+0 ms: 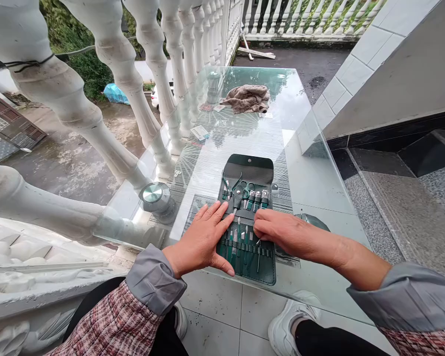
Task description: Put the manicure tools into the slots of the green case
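Observation:
An unfolded dark green manicure case (267, 274) lies on the glass table. Its upper part holds green-handled nippers (233, 184), scissors (246, 188) and several nail clippers (257, 200). Slim manicure tools (239, 237) stand in a row of elastic loops in the lower part. My left hand (203, 241) rests with fingers spread over the case's left edge. At the right side of the loops, the curled fingers of my right hand (278, 230) close on a thin manicure tool (258, 259), whose upper end they hide.
A crumpled brown cloth (247, 98) and a small card (200, 132) lie farther up the glass table (315, 168). White balusters (152, 89) line the left side. Stone steps (385, 198) are at the right. A dark rounded object (313, 221) shows beyond my right wrist.

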The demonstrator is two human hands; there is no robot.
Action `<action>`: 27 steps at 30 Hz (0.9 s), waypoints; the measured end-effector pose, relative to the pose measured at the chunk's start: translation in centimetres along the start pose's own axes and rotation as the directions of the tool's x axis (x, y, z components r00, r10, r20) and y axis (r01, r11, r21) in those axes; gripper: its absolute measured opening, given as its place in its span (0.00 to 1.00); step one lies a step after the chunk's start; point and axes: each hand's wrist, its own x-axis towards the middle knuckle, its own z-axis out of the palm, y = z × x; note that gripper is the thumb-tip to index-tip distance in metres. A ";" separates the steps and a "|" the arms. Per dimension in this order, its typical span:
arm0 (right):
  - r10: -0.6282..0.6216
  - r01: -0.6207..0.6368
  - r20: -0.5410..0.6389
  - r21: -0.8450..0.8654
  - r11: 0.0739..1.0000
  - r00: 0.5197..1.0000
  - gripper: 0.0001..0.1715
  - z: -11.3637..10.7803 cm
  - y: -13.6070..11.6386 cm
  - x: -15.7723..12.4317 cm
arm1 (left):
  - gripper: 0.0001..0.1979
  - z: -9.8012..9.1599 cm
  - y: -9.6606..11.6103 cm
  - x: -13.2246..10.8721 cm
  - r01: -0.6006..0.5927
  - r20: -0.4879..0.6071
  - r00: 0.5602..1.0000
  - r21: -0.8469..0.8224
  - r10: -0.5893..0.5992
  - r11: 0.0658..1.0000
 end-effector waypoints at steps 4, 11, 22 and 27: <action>-0.013 0.012 -0.013 -0.053 0.999 1.000 0.11 0.2 0.1 -0.1 | 0.63 -0.1 0.1 0.1 0.010 0.010 1.000 0.006 -0.010 1.000; -0.078 0.055 -0.083 -0.249 0.967 0.993 0.14 -0.2 0.5 -0.5 | 0.64 -0.1 0.0 0.0 0.005 0.017 1.000 0.012 -0.005 1.000; -0.057 -0.008 -0.291 -0.218 0.976 0.955 0.15 0.1 3.3 -2.4 | 0.65 -0.4 0.3 0.1 0.020 0.037 0.999 0.012 -0.021 1.000; -0.086 0.011 -0.256 -0.281 0.960 0.963 0.14 0.3 3.0 -2.2 | 0.63 -0.2 0.1 0.0 0.001 0.003 1.000 -0.008 -0.001 1.000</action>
